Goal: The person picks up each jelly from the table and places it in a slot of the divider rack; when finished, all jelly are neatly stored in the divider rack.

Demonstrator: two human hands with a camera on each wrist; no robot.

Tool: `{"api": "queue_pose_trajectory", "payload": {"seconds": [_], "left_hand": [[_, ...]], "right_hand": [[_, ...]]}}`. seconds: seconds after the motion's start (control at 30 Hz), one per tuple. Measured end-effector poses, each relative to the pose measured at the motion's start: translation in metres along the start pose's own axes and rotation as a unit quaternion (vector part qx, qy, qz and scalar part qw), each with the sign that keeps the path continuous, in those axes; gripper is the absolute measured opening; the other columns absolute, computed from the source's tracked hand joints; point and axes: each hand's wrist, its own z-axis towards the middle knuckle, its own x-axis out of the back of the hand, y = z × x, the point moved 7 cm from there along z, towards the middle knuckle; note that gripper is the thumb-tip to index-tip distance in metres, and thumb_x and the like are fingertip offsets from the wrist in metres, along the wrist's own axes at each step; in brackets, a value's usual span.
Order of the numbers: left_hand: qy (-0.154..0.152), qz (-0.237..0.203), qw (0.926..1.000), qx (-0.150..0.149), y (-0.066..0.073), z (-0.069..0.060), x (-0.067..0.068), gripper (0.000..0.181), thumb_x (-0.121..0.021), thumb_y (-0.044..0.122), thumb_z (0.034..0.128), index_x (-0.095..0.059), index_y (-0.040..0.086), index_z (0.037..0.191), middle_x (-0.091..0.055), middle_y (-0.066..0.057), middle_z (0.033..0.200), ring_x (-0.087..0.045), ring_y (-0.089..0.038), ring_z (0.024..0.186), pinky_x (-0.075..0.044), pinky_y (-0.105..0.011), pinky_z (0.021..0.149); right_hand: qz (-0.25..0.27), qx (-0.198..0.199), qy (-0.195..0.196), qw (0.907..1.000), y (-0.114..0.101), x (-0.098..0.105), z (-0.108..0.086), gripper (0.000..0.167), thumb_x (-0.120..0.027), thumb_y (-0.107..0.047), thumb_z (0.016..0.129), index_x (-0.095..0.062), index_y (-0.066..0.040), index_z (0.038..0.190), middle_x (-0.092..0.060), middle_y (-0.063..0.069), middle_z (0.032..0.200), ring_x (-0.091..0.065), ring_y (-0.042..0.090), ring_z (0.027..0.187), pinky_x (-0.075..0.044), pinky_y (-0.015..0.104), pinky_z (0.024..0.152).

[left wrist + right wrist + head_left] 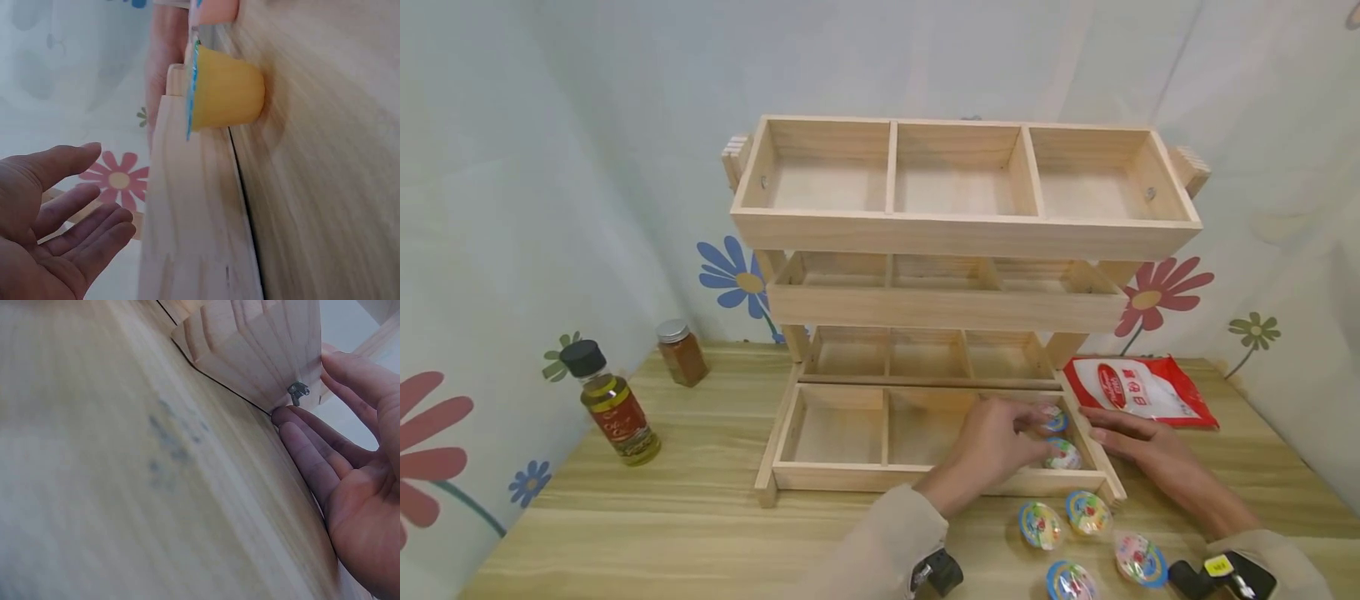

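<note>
My left hand (996, 446) reaches over the bottom tray's right compartment, its fingertips at two small lidded cups (1063, 454) inside; whether they touch is unclear. In the left wrist view the same hand (69, 219) has spread, slightly bent fingers and grips nothing visible. My right hand (1157, 458) is at the right end of the wooden rack (940, 477). Seen from the right wrist, its extended fingers (312, 450) touch the rack's side panel (250, 350) near a metal wing nut. Several more cups, one of them yellow (228, 90), stand in front of the rack.
Upper trays (962, 233) with three compartments each rise above the bottom one. An oil bottle (621, 417) and a spice jar (682, 354) stand at the left. A red and white packet (1138, 390) lies behind my right hand. A flowered curtain hangs behind.
</note>
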Motion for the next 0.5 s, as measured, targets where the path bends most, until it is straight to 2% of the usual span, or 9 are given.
{"api": "queue_pose_trajectory", "payload": {"seconds": [0.13,0.27,0.37,0.5], "left_hand": [[-0.005,-0.009,0.9995,-0.031,0.009,-0.008,0.007,0.029,-0.092,0.016,0.0853,-0.083,0.007,0.111,-0.079,0.005,0.112,-0.069,-0.005,0.091,-0.052,-0.015,0.077],[-0.012,-0.027,0.9979,-0.058,0.015,-0.019,0.014,0.025,-0.09,0.014,0.087,-0.083,0.008,0.11,-0.079,0.002,0.115,-0.07,-0.003,0.097,-0.053,-0.014,0.083],[-0.019,-0.044,0.9968,-0.064,0.015,-0.026,0.018,0.025,-0.089,0.013,0.0874,-0.083,0.008,0.111,-0.078,0.004,0.114,-0.071,-0.004,0.099,-0.054,-0.015,0.085],[-0.03,-0.067,0.9957,-0.055,0.015,-0.034,0.02,0.027,-0.089,0.013,0.0876,-0.082,0.008,0.113,-0.078,0.005,0.112,-0.07,-0.002,0.099,-0.054,-0.015,0.086]], "right_hand": [[-0.005,-0.007,-0.004,1.0,0.0,-0.001,-0.001,0.06,-0.064,-0.046,0.106,-0.056,-0.014,0.155,-0.049,0.015,0.16,-0.038,0.029,0.143,-0.041,0.021,0.096],[-0.005,-0.006,-0.004,1.0,-0.001,-0.001,-0.001,0.059,-0.064,-0.046,0.106,-0.056,-0.014,0.155,-0.05,0.014,0.16,-0.038,0.029,0.143,-0.04,0.02,0.096],[-0.003,-0.005,-0.002,1.0,-0.001,-0.001,-0.001,0.059,-0.064,-0.046,0.106,-0.057,-0.015,0.155,-0.051,0.012,0.159,-0.039,0.026,0.143,-0.041,0.015,0.094],[-0.003,-0.007,-0.001,1.0,0.001,-0.001,0.0,0.059,-0.064,-0.046,0.106,-0.056,-0.015,0.155,-0.05,0.013,0.159,-0.038,0.031,0.145,-0.04,0.022,0.098]]}}
